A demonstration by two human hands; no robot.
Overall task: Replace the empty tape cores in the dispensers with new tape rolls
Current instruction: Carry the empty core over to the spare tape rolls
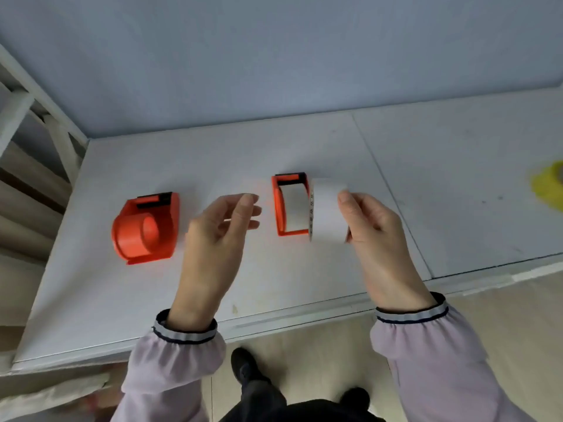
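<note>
While the right hand (370, 226) is pinching a white roll (327, 210) between thumb and fingers, holding it on edge just beside the right-hand orange dispenser (291, 205), the left hand (217, 229) is hovering over the bare stretch of table (274, 141) between the two dispensers, its fingers (248, 208) loosely curled and spread, gripping nothing. The near dispenser is already showing a white band across its open middle, so it is looking loaded, though whether that is fresh tape or a spent core I cannot tell; nor can I tell which of the two the held roll is. The left-hand orange dispenser (146, 228) is lying on its side, well apart from both hands, its orange hub exposed with no roll on it. A yellow roll (548, 185) is sitting blurred at the far right edge of the table.

The risk from here, as I am judging it: the roll is being held by a light fingertip pinch on its rim, so it is likely to slip and wheel off the table edge. If it is going onto the bare hub, tilting it could be jamming it against the housing, and feeding it the wrong way round would be leaving the sticky side facing away from the cutter
</note>
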